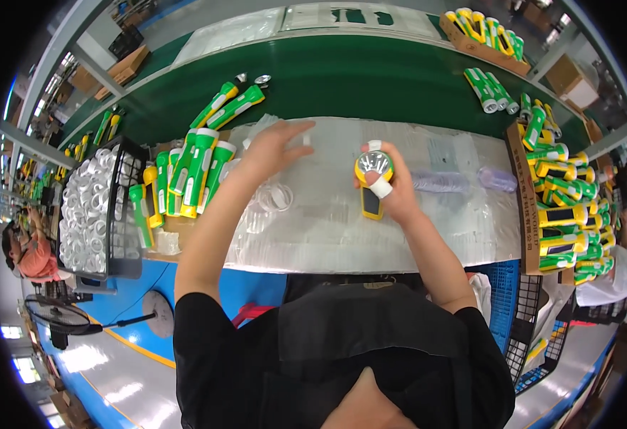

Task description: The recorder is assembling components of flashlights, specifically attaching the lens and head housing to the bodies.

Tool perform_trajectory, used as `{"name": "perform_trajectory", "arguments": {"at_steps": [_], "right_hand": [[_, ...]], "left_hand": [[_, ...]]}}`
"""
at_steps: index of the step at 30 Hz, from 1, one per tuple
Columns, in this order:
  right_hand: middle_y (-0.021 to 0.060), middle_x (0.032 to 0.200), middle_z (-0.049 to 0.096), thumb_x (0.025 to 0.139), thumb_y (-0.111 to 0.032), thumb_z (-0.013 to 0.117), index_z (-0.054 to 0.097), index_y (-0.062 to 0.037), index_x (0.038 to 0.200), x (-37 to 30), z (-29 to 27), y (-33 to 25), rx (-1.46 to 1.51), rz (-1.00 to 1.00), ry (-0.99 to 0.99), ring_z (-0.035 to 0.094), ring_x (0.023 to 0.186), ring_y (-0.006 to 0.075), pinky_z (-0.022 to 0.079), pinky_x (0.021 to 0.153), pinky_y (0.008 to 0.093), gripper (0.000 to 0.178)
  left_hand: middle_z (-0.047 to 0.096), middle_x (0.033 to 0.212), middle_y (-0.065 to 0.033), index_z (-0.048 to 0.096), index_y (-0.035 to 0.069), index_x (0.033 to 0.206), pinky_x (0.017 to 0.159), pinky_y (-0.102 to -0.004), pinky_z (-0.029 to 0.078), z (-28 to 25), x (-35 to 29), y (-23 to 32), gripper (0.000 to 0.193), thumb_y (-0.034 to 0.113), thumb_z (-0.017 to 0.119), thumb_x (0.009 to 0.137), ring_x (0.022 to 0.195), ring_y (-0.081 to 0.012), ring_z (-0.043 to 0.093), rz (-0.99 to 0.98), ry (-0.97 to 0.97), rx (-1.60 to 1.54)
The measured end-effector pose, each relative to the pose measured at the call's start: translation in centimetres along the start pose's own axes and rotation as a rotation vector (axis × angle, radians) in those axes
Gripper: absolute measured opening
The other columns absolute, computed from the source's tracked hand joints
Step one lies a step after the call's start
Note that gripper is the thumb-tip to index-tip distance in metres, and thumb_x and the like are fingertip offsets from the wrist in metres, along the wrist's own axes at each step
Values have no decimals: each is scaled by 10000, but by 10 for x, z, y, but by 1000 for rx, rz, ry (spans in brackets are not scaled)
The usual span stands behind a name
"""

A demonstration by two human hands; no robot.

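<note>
My right hand (397, 182) is wrapped round a yellow flashlight (371, 205), its round silver reflector facing up and its dark panel toward me. White tape is on the thumb and a finger of that hand. To the left, my left hand (276, 148) hovers over the worktop with its fingers apart and holds nothing. Close below it lie several loose white rings (275, 197). Beside my right hand, a row of clear round lenses (438, 181) rests on the plastic-covered worktop (327, 239), with a shorter purplish stack (497, 179) farther right.
At left, a black crate (133, 207) holds many white rings, next to green and yellow flashlights (197, 171). Two more flashlights (236, 105) lie on the green belt (370, 79). A cardboard box (530, 214) full of flashlights stands at right. A fan (60, 318) is on the floor.
</note>
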State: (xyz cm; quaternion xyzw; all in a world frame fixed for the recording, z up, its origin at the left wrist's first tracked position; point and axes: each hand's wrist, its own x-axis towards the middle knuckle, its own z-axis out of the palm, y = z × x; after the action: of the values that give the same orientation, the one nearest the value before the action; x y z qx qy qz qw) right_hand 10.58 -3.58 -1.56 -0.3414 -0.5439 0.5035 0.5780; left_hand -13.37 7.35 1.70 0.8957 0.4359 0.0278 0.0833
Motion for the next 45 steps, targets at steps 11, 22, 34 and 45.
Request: {"name": "perform_trajectory", "arguments": {"at_steps": [11,22,34,45], "right_hand": [[48,1174,534,902,-196,676,455,-59,1272,3,-11,1,-52,-130,-56,518,1093,130,437,939,295,452],[97,1330,548,861,-204,744,489,-47,1329,0,-35,-28,83,-216,-67,539,1223,207,450,979,329,556],[98,891,559,639,-24,703,607,-31,1011,46,-53,-155,-1223,-1,-808,589,819,268,491,691,365,384],[158,835,646,806,-487,711,583,31,824,47,-28,-145,-1759,433,-434,637,722,310,491,623,405,534]], "left_hand": [[641,1103,-84,731,99,958,753,-337,466,-9,-13,102,303,157,856,688,987,-248,590,470,680,-600],[626,1092,-82,738,136,1008,806,-368,488,-14,-16,112,386,222,874,657,987,-264,587,464,562,-548],[698,1024,-74,644,75,1008,804,-353,544,8,0,143,353,109,841,716,939,-243,683,378,414,-802],[669,903,-79,640,98,991,701,-372,520,13,10,140,356,144,840,700,812,-271,654,355,510,-815]]}}
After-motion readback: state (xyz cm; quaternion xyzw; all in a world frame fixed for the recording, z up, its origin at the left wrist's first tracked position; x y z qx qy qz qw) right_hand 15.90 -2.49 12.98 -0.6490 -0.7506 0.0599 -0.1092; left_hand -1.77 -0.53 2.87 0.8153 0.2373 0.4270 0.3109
